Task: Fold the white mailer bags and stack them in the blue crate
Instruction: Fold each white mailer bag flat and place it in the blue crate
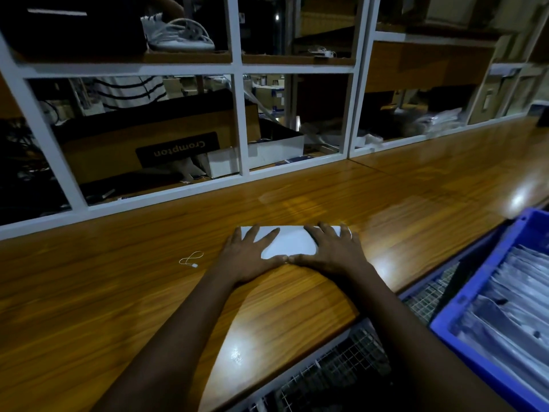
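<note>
A folded white mailer bag (292, 240) lies flat on the wooden worktop (118, 292), a little past the middle. My left hand (251, 257) presses on its left part with fingers spread. My right hand (329, 251) presses on its right part, fingers also spread, and the two thumbs meet at the bag's near edge. The blue crate (463, 304) stands low at the right, beside the worktop, with several folded white bags (511, 304) standing in a row inside it.
A thin white string loop with a small tag (191, 259) lies on the worktop left of my hands. A white-framed shelf unit (240, 123) with cardboard boxes rises behind the worktop. Wire mesh (341, 367) sits below the front edge.
</note>
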{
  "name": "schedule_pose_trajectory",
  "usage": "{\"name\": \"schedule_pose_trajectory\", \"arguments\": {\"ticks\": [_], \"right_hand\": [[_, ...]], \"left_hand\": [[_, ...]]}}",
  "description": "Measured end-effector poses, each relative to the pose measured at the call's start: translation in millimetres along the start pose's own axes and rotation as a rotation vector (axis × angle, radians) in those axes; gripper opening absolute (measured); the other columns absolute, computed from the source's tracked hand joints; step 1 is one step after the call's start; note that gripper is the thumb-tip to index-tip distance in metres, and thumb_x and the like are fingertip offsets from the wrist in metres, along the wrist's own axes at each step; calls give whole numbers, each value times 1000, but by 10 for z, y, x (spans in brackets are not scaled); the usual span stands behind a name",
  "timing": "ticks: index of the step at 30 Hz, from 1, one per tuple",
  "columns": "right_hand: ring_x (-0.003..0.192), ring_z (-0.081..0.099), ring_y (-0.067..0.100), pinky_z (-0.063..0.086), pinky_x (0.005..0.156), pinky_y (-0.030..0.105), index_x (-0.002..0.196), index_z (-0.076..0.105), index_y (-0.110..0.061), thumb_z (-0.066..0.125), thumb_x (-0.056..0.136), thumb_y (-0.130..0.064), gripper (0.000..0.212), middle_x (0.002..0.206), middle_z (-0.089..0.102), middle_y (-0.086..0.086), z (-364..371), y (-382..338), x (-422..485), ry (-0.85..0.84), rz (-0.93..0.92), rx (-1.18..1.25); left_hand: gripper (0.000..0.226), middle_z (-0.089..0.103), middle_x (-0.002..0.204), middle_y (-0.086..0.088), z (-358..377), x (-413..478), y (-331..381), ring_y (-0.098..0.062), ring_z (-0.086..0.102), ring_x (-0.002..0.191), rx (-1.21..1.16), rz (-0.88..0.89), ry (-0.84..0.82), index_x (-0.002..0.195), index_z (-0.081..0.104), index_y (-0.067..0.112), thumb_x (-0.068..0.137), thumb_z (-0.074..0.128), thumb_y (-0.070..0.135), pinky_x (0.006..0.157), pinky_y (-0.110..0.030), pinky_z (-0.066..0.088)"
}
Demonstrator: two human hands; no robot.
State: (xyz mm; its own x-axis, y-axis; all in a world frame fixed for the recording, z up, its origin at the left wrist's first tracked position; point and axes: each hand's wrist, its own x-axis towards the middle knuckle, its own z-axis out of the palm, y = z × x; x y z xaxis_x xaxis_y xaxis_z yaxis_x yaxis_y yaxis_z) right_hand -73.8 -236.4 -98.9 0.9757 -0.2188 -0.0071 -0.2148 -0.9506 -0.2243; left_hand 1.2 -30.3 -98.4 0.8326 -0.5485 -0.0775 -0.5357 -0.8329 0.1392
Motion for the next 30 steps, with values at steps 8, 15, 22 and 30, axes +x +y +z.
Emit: {"name": "schedule_pose_trajectory", "arguments": {"ticks": [8,15,22,30], "right_hand": [[127,51,48,42,99,62,128,56,-16,57,90,-44,48,139,55,20,122,-51,-12,322,-437,-258],[150,15,36,11,118,56,159,16,-27,-16,71,-61,100,166,16,-3,142,-153,7,98,-227,-162],[143,34,42,14,114,65,149,44,-24,8,83,-64,85,155,41,12,215,-107,100,217,-96,-32],[143,18,53,18,113,64,152,30,-29,9,93,-56,68,160,22,25,189,-44,-51,149,161,-164]], "left_hand": [[57,27,161,-3,31,-3,100,-24,22,147,73,72,326,153,28,33,101,25,56,118,-48,17],[85,15,164,0,129,129,95,-33,23,144,231,164,184,157,10,32,80,-13,59,114,-49,24],[92,22,160,8,142,183,41,-28,29,138,88,129,194,153,19,44,70,-8,72,114,-43,23],[73,11,165,2,78,39,58,-39,15,146,50,-4,124,153,10,48,88,20,79,119,-50,17]]}}
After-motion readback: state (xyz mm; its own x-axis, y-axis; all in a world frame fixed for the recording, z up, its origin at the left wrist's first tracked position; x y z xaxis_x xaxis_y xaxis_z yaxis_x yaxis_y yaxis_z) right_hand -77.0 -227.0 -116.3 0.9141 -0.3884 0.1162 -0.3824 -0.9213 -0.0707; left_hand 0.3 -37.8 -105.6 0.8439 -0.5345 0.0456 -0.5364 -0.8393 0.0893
